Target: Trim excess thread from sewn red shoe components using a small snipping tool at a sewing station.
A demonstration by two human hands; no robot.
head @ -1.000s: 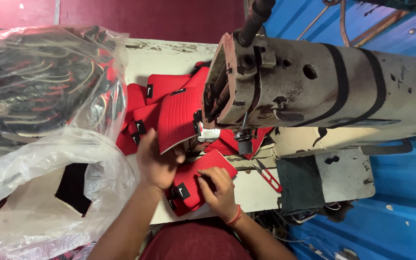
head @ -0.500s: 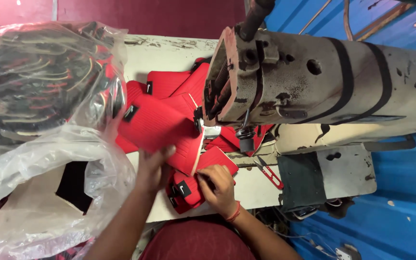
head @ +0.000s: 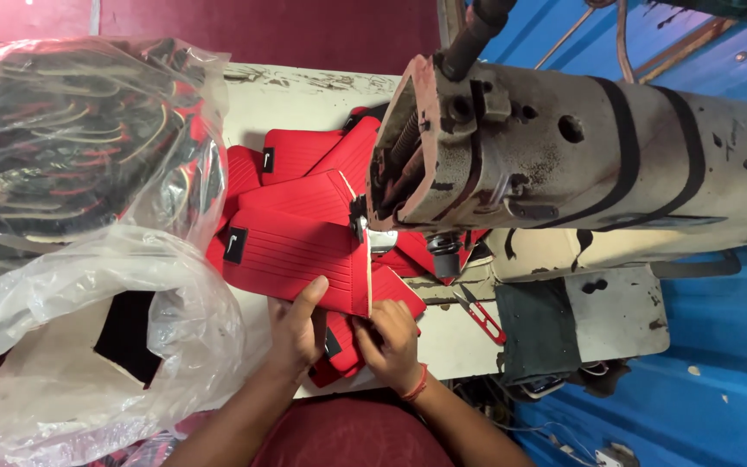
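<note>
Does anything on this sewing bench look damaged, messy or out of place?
The old grey sewing machine head is rusty, with chipped paint. The ribbed red fabric pieces lie in a loose, overlapping heap. Small red-handled snips lie loose on the worn white table.

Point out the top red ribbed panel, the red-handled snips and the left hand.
Top red ribbed panel (head: 300,255): head view, middle of its ribbed face.
Red-handled snips (head: 482,316): head view, on the red handle, lying on the table beside the machine.
Left hand (head: 297,333): head view, back of the hand, thumb on the panel.
</note>
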